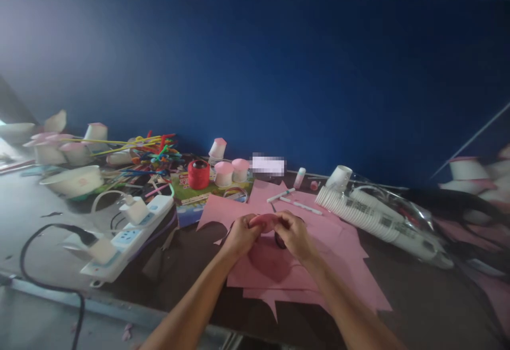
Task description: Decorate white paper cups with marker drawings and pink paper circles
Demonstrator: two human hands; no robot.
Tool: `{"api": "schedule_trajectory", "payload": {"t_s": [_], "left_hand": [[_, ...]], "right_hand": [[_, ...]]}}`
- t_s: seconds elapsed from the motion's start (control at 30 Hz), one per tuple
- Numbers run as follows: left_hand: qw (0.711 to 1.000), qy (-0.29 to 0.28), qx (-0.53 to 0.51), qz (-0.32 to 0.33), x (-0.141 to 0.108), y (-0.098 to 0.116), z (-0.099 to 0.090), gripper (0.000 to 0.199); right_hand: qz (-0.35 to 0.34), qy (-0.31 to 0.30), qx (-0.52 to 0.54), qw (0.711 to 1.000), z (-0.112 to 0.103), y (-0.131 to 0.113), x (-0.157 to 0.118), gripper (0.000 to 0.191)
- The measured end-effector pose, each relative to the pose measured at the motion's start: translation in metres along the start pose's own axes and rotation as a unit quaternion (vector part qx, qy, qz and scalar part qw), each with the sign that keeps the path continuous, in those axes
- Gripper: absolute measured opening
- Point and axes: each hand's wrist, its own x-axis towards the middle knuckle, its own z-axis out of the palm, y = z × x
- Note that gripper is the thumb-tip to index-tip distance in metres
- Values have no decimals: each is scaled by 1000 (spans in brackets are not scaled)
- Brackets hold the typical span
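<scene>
Rounded pink paper piece (263, 221): held between both hands over the pink paper sheets (338, 257)
Left hand (241, 235): pinching its left edge; light pressure should prevent creases
Right hand (294, 234): fingertips pinched at its right edge, black loop (280, 240) underneath

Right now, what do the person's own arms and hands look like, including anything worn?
The left forearm and right forearm are bare, with no sleeves in view. The left hand and right hand are gloveless, and no watch or bracelet shows. Rings on the fingers cannot be ruled out.
</scene>
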Motion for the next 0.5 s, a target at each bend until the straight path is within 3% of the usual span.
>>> {"api": "schedule_trajectory", "payload": {"t_s": [0.1,0.37,0.5], "left_hand": [[1000,-7,8,10,0,-1,0,13],[999,-18,20,21,1,-2,3,16],[999,-18,48,16,-2,4,3,17]], "right_hand": [[-20,12,-39,999,2,0,0,19],[60,-2,17,998,5,3,-1,20],[42,0,-10,999,4,0,0,18]]}}
